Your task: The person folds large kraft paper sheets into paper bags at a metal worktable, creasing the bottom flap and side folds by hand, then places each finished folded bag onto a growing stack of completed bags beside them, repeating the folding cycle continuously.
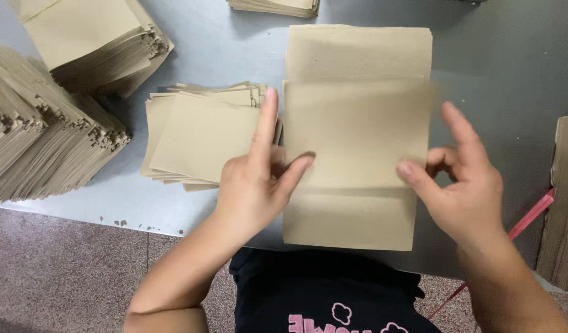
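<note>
A tan paper sheet (357,132) is lifted slightly above a larger stack of tan sheets (352,222) lying in front of me on the grey table (500,68). My left hand (256,179) pinches the sheet's left edge with its thumb, index finger pointing up. At the sheet's right edge, my right hand (460,179) grips it with thumb on top and fingers spread behind. The sheet looks blurred from motion.
A small pile of tan paper pieces (197,135) lies left of my left hand. Tall fanned stacks (43,142) and another stack (93,43) fill the table's left side. One more stack (275,6) sits at the far edge. Cardboard (561,203) stands at right.
</note>
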Demonstrator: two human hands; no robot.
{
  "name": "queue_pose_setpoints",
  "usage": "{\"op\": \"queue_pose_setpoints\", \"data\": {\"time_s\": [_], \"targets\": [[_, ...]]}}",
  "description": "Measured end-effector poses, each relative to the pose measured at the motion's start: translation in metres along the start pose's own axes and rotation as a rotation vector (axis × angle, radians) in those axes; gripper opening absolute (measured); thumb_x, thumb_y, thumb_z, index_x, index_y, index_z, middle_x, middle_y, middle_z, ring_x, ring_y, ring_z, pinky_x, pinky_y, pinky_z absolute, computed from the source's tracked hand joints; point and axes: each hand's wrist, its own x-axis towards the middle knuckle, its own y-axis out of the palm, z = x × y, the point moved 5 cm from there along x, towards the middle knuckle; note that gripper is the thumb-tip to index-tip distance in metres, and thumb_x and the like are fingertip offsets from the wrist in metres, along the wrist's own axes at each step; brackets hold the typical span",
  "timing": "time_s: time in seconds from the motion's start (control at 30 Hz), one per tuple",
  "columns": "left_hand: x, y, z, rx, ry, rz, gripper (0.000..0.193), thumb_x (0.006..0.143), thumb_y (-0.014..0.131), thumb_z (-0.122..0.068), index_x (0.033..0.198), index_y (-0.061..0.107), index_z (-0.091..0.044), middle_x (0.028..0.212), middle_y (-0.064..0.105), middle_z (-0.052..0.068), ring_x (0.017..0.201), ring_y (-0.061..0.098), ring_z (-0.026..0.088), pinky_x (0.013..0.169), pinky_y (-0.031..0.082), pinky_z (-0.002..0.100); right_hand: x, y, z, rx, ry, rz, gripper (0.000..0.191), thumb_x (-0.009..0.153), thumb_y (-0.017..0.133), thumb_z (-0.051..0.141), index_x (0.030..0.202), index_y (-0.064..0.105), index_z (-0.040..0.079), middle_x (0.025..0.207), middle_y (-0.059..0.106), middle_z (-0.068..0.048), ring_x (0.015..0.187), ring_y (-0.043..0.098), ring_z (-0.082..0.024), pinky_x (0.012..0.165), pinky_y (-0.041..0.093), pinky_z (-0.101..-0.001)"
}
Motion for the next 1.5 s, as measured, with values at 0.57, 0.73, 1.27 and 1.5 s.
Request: {"op": "queue_pose_setpoints", "data": {"time_s": [0.57, 0.73, 1.27, 1.5], "targets": [[0.004, -0.008, -0.019, 0.197, 0.301, -0.208, 0.031, 0.093, 0.076, -0.026, 0.119, 0.075, -0.010, 0.078, 0.066, 0.006, 0.067, 0.067, 0.026, 0.057, 0.052, 0.039, 0.029, 0.000, 0.059, -0.566, -0.556, -0.071, 0.034, 0.095, 0.074, 0.021, 0.125, 0.072, 0.006, 0.131, 0.072, -0.019, 0.131, 0.058, -0.036, 0.108, 0.045, -0.0498], [0.007, -0.007, -0.016, 0.089, 0.285, -0.192, 0.044, 0.092, 0.079, -0.024, 0.132, 0.065, -0.013, 0.078, 0.066, 0.005, 0.066, 0.066, 0.022, 0.061, 0.052, 0.035, 0.038, 0.009, 0.051, -0.692, -0.534, -0.058, 0.034, 0.100, 0.072, 0.020, 0.130, 0.072, 0.006, 0.130, 0.073, -0.013, 0.134, 0.061, -0.033, 0.116, 0.041, -0.0468], [0.004, 0.003, 0.009, -0.606, 0.049, 0.080, 0.086, 0.091, 0.067, 0.010, 0.162, 0.027, -0.016, 0.131, 0.070, 0.008, 0.093, 0.069, 0.009, 0.087, 0.056, 0.023, 0.010, -0.007, 0.023, 0.855, -0.155, 0.448, 0.030, 0.098, 0.066, 0.023, 0.126, 0.070, 0.013, 0.106, 0.078, -0.002, 0.101, 0.075, -0.015, 0.094, 0.057, -0.0349], [0.002, 0.004, 0.006, -0.427, 0.016, 0.165, 0.077, 0.091, 0.073, -0.005, 0.160, 0.044, -0.019, 0.108, 0.070, 0.004, 0.071, 0.052, 0.014, 0.068, 0.051, 0.029, 0.017, 0.003, 0.032, 0.070, -0.265, 0.445, 0.026, 0.094, 0.066, 0.022, 0.113, 0.077, 0.007, 0.107, 0.079, -0.006, 0.107, 0.069, -0.024, 0.093, 0.054, -0.0398]]}}
